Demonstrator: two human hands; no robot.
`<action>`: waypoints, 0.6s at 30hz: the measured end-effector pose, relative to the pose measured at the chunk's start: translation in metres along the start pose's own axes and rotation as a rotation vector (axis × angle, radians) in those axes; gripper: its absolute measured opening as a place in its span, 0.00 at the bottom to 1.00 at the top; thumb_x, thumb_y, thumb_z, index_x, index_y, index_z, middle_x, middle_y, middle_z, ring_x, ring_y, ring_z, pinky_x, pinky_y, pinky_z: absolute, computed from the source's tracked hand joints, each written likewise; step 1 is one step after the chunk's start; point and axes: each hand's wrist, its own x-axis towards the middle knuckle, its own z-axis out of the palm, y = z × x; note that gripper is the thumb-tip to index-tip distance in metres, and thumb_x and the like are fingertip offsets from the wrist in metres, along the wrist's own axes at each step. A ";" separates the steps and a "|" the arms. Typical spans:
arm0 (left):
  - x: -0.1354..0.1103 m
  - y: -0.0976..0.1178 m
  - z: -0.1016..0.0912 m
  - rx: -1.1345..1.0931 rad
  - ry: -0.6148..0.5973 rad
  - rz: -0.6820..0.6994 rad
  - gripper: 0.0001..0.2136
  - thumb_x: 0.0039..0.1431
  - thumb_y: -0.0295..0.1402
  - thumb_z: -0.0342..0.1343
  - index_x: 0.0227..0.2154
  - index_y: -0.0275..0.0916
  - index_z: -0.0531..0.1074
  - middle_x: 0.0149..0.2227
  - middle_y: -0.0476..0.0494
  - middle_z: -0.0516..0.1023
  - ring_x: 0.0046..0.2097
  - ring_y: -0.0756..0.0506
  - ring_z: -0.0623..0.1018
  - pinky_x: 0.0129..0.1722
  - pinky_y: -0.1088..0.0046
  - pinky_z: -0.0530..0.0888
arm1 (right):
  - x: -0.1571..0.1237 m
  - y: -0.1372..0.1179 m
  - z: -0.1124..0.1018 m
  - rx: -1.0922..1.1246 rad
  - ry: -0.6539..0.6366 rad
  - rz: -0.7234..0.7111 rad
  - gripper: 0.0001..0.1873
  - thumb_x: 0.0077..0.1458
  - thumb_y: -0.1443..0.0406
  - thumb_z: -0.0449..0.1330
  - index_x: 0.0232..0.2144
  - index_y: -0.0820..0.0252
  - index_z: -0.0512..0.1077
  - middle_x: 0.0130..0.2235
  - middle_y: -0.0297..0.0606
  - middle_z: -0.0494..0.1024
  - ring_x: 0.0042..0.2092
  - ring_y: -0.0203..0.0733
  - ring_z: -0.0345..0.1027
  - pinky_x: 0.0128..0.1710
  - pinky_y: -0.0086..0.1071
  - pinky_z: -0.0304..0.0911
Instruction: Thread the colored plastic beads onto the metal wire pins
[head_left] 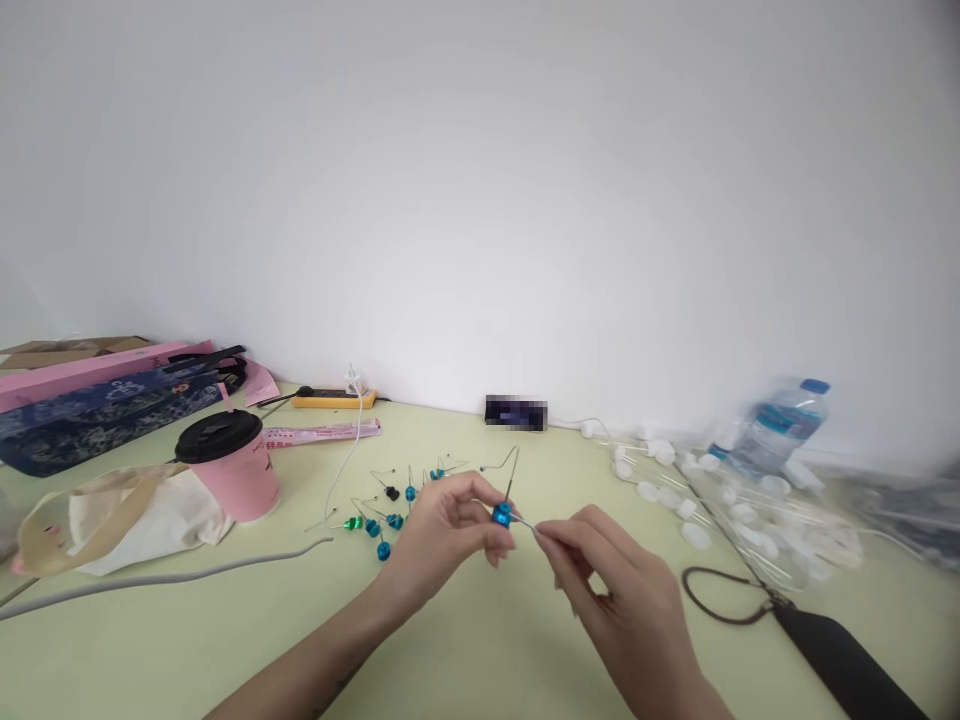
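Note:
My left hand [448,528] pinches a small blue bead-like part [502,515] with thin wire legs, one leg sticking up. My right hand [611,590] pinches the other wire leg just right of the blue part, fingers pressed together. Both hands hover over the pale green table [465,650]. Behind my left hand lie several similar blue parts [394,521], a green one [352,523] and a black one [391,492], each with wire legs.
A pink cup with a black lid [229,463] stands at left beside a cloth bag [112,520]. A grey cable [165,578] crosses the front left. White capped pieces in clear plastic [735,510] and a water bottle [776,425] lie at right, a dark strap [825,640] nearer.

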 end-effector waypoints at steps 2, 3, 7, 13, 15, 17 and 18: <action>0.002 -0.004 0.000 0.030 0.021 0.020 0.09 0.43 0.25 0.63 0.27 0.35 0.69 0.24 0.48 0.77 0.22 0.52 0.73 0.25 0.76 0.71 | 0.003 0.002 0.001 0.125 -0.054 0.107 0.08 0.59 0.65 0.52 0.31 0.57 0.70 0.25 0.33 0.64 0.23 0.32 0.60 0.19 0.23 0.56; 0.003 -0.007 0.000 0.056 0.030 0.032 0.09 0.43 0.25 0.63 0.27 0.36 0.69 0.23 0.49 0.76 0.22 0.51 0.73 0.25 0.75 0.71 | 0.005 0.002 0.001 0.203 -0.083 0.177 0.09 0.59 0.64 0.52 0.30 0.58 0.70 0.25 0.33 0.65 0.22 0.31 0.60 0.18 0.23 0.57; 0.004 -0.015 0.000 0.181 0.038 0.074 0.09 0.43 0.28 0.64 0.27 0.37 0.69 0.21 0.52 0.73 0.22 0.51 0.73 0.26 0.75 0.71 | 0.014 0.006 0.001 0.520 -0.202 0.447 0.12 0.57 0.59 0.55 0.28 0.61 0.70 0.20 0.31 0.67 0.18 0.30 0.60 0.17 0.23 0.59; 0.003 -0.012 -0.002 0.120 0.046 0.039 0.09 0.45 0.29 0.63 0.30 0.37 0.70 0.24 0.50 0.75 0.25 0.50 0.74 0.28 0.73 0.72 | 0.020 0.011 0.002 0.741 -0.233 0.587 0.14 0.53 0.57 0.59 0.25 0.62 0.70 0.16 0.29 0.67 0.18 0.30 0.59 0.16 0.23 0.57; 0.005 -0.010 -0.002 0.099 0.042 0.032 0.09 0.45 0.28 0.63 0.31 0.36 0.71 0.25 0.49 0.75 0.25 0.51 0.73 0.28 0.73 0.73 | 0.020 0.011 0.002 0.770 -0.234 0.598 0.14 0.52 0.56 0.60 0.24 0.62 0.70 0.16 0.29 0.67 0.18 0.30 0.59 0.16 0.22 0.57; 0.005 -0.010 -0.003 0.093 0.044 0.039 0.09 0.45 0.28 0.63 0.31 0.36 0.72 0.25 0.49 0.75 0.25 0.51 0.73 0.28 0.74 0.73 | 0.019 0.011 0.002 0.784 -0.232 0.607 0.14 0.52 0.56 0.60 0.24 0.62 0.70 0.17 0.29 0.67 0.18 0.31 0.60 0.15 0.23 0.58; 0.006 -0.011 -0.003 0.092 0.047 0.045 0.09 0.45 0.28 0.63 0.31 0.36 0.72 0.25 0.48 0.75 0.25 0.51 0.73 0.29 0.74 0.73 | 0.019 0.011 0.002 0.786 -0.230 0.609 0.14 0.52 0.56 0.60 0.25 0.62 0.70 0.17 0.30 0.67 0.18 0.31 0.60 0.16 0.23 0.58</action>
